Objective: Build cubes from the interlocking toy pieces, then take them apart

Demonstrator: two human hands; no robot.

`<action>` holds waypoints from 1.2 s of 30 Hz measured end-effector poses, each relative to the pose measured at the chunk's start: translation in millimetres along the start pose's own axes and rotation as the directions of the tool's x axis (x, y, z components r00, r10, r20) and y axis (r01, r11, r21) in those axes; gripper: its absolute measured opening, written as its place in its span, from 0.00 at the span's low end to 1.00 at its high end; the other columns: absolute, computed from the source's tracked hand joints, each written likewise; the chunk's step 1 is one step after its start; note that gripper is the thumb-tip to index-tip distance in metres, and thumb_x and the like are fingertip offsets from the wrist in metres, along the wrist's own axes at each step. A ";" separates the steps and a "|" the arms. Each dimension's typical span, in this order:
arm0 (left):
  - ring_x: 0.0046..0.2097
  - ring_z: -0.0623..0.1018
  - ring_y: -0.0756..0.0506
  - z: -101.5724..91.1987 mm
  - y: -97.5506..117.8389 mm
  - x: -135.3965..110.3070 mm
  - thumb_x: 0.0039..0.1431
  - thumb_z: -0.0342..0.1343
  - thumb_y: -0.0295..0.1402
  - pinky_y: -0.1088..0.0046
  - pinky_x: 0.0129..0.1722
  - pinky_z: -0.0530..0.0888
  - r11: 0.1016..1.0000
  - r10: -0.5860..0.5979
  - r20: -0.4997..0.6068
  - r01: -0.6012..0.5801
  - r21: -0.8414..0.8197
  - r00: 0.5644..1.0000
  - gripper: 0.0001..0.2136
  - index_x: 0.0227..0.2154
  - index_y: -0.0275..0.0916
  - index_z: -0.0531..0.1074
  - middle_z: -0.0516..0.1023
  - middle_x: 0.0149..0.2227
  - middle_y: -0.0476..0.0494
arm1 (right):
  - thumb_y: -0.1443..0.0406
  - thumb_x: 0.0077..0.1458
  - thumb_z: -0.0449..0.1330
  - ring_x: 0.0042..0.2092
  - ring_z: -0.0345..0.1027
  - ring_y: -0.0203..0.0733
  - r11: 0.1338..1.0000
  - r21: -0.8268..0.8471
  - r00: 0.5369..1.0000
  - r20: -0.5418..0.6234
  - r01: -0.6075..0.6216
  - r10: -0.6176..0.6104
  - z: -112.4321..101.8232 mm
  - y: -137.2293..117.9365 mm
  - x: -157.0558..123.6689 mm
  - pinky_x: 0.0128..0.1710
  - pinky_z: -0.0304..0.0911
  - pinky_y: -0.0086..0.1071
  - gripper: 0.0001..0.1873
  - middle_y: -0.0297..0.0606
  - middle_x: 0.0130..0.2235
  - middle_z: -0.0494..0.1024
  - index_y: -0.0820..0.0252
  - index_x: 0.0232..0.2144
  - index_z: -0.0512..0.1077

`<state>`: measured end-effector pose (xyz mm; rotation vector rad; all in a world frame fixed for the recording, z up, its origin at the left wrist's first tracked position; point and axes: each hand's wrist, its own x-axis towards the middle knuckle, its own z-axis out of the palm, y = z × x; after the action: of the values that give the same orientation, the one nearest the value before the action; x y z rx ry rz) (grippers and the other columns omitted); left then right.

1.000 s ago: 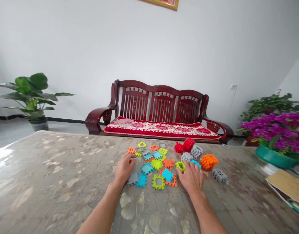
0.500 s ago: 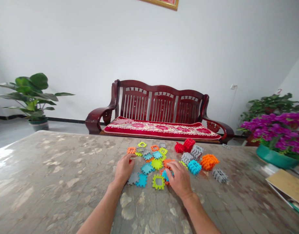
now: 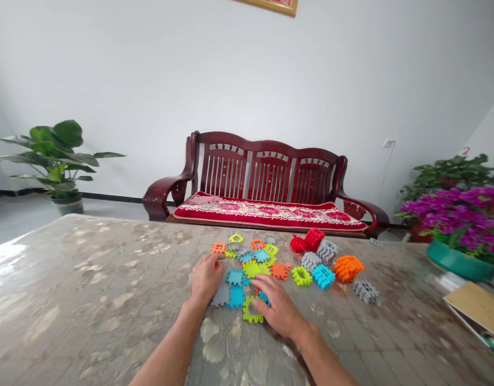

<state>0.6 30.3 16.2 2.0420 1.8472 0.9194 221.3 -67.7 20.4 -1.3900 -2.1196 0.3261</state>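
My left hand [image 3: 206, 280] rests at the left side of a loose spread of toothed interlocking plastic tiles. Its fingers are curled, with a bit of an orange tile [image 3: 216, 264] showing at the fingertips; the rest is hidden. Just below lie a grey tile [image 3: 221, 296] and a blue tile [image 3: 236, 296]. My right hand [image 3: 278, 305] is open, fingers apart, over tiles at the near right of the spread. Its thumb touches a lime-green frame tile [image 3: 252, 316], and it partly covers blue and orange pieces. Farther off lies a solid lime-green tile [image 3: 255, 269].
Stacked tiles stand to the right: red [image 3: 314, 239], grey [image 3: 327, 250], blue [image 3: 323, 276] and orange [image 3: 348, 268]. A flower pot [image 3: 458, 261] and a notebook [image 3: 478, 308] occupy the table's right end. A wooden bench [image 3: 266, 171] stands behind.
My right hand has moved left and nearer me, and the lime-green frame tile has shifted left. An orange tile and a lime-green frame at the right are now uncovered. My left hand has barely moved.
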 end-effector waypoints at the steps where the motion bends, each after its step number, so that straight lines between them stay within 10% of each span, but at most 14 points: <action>1: 0.50 0.76 0.44 0.9 -0.8 0.4 0.55 0.49 0.26 0.69 0.52 0.68 1.000 0.007 0.009 -0.007 -0.008 1.000 0.16 0.43 0.44 0.76 0.79 0.48 0.45 | 0.57 0.60 0.56 0.60 0.61 0.45 1.000 0.006 1.000 -0.010 0.014 -0.014 0.5 -0.7 0.8 0.60 0.57 0.42 0.21 0.41 0.58 0.70 0.52 0.54 0.70; 9: 0.49 0.77 0.45 4.4 -3.6 2.1 0.55 0.49 0.27 0.71 0.52 0.67 0.999 0.031 0.043 -0.029 -0.031 0.999 0.15 0.42 0.44 0.76 0.80 0.48 0.47 | 0.59 0.62 0.51 0.63 0.56 0.50 0.945 -0.270 0.937 -0.340 -0.184 0.085 5.2 31.6 5.2 0.63 0.52 0.51 0.21 0.46 0.61 0.66 0.57 0.55 0.69; 16: 0.49 0.77 0.45 3.6 -2.6 1.3 0.55 0.50 0.27 0.71 0.52 0.67 0.999 0.050 0.059 -0.049 -0.017 0.997 0.14 0.41 0.43 0.76 0.80 0.47 0.47 | 0.59 0.64 0.49 0.59 0.63 0.44 0.989 -0.126 0.981 -0.188 -0.078 0.053 2.1 27.6 6.3 0.61 0.58 0.44 0.20 0.41 0.56 0.73 0.55 0.53 0.71; 36: 0.49 0.77 0.44 1.9 -3.2 -0.4 0.57 0.49 0.28 0.70 0.52 0.68 0.998 0.061 0.050 -0.062 0.017 0.997 0.15 0.44 0.41 0.75 0.79 0.49 0.44 | 0.62 0.64 0.45 0.55 0.66 0.43 0.977 0.001 0.924 -0.326 -0.213 0.202 1.4 39.5 12.1 0.59 0.59 0.40 0.21 0.43 0.51 0.76 0.59 0.45 0.76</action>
<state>-0.9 30.9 12.8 2.1245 1.7833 0.8619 246.9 -39.9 3.8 -1.5737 -1.7223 0.1297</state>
